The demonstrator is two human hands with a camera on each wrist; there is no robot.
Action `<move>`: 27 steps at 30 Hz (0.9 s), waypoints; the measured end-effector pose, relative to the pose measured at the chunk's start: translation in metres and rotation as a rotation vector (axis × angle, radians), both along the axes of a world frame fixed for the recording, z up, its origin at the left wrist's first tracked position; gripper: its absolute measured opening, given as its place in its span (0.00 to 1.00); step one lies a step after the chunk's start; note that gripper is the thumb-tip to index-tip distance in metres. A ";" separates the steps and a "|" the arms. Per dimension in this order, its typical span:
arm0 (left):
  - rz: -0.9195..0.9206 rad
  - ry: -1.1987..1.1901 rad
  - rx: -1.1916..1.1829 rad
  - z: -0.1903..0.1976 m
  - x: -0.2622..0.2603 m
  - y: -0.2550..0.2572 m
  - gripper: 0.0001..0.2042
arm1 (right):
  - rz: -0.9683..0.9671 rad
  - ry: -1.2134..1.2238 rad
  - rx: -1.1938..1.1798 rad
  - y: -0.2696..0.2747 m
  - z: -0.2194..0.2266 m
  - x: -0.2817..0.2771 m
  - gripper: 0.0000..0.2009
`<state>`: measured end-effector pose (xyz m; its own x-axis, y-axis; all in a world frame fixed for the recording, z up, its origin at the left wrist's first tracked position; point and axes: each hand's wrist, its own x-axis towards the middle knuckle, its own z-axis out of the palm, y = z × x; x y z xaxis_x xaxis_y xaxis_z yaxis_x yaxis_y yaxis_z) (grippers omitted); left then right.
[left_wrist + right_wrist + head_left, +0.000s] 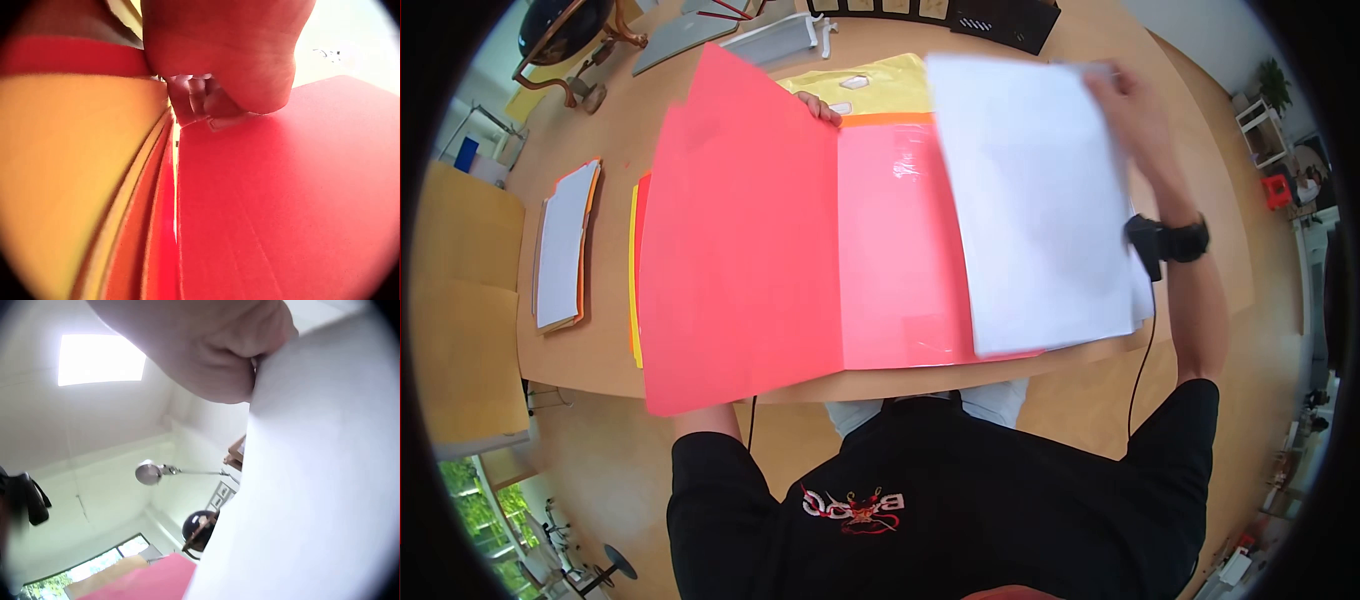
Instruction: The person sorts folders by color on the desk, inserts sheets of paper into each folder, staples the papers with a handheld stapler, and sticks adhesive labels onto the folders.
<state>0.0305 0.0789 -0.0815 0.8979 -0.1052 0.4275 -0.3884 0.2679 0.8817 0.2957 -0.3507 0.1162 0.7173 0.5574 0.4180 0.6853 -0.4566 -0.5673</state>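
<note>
Left hand [818, 108]: gripped the red folder [750, 240] by its upper edge
Right hand [1128, 110]: pinched white paper [1040, 210] over the red folder's right half

The red folder [750, 240] is spread wide open, left cover tilted up, right half kinda glossy inside. That white paper [1045, 210] is up over the right half, gripped near its far right corner, slightly blurry.

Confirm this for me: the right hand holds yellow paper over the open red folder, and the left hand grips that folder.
No: the paper is white, not yellow, as the head view shows. The rest stands: the right hand holds it over the open red folder, and the left hand grips that folder.
</note>
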 end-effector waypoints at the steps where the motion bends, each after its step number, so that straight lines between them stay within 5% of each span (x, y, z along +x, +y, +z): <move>1: -0.002 0.004 0.007 0.005 0.001 0.001 0.16 | 0.042 0.049 0.000 0.011 -0.017 -0.012 0.16; 7: 0.008 0.026 0.046 0.028 -0.002 0.013 0.16 | 0.066 0.235 -0.089 0.057 -0.065 -0.071 0.15; 11: 0.011 0.051 0.069 0.035 -0.005 0.024 0.16 | 0.049 0.140 -0.173 0.059 -0.071 -0.088 0.19; 14: 0.025 0.066 0.071 0.033 -0.010 0.029 0.16 | 0.205 -0.196 -0.154 0.052 -0.071 -0.104 0.23; 16: 0.032 0.077 0.068 0.033 -0.012 0.029 0.16 | 0.761 -0.170 -0.310 0.048 -0.065 -0.121 0.26; 27: 0.040 0.125 0.061 0.031 -0.011 0.027 0.16 | 0.825 -0.249 -0.645 0.046 -0.072 -0.141 0.37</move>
<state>0.0193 0.1055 -0.0509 0.9479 -0.0903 0.3056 -0.2835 0.1991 0.9381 0.1549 -0.3043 0.0443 -0.0454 0.9979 -0.0460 0.9818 0.0360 -0.1864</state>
